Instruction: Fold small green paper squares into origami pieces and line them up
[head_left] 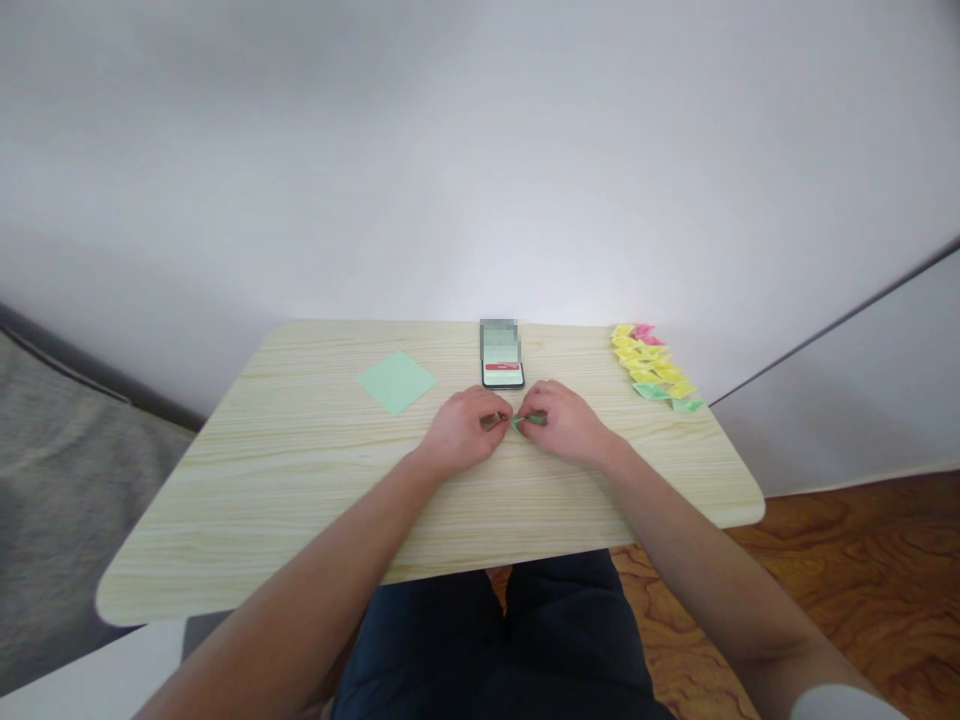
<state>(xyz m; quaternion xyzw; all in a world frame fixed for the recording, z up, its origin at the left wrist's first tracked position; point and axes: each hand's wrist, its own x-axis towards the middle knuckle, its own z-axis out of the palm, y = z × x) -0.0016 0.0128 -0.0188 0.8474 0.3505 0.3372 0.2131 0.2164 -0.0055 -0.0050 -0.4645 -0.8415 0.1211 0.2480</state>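
Observation:
Between my fingertips is a small folded green paper (517, 424), mostly hidden by the fingers. My left hand (466, 430) pinches its left side, and my right hand (564, 422) pinches the right, both just above the tabletop. Left of my hands lies a flat square sheet of light green paper (397, 382), turned with one corner toward me. At the far right, folded paper pieces (649, 366) sit in rows, several yellow, some pink at the back and some green in front.
A phone (502, 354) with a lit screen lies right behind my hands, near the wall (480, 160). The pale wood-grain table (285, 480) has rounded corners, and its front edge runs above my legs. Grey fabric (67, 510) is at the left.

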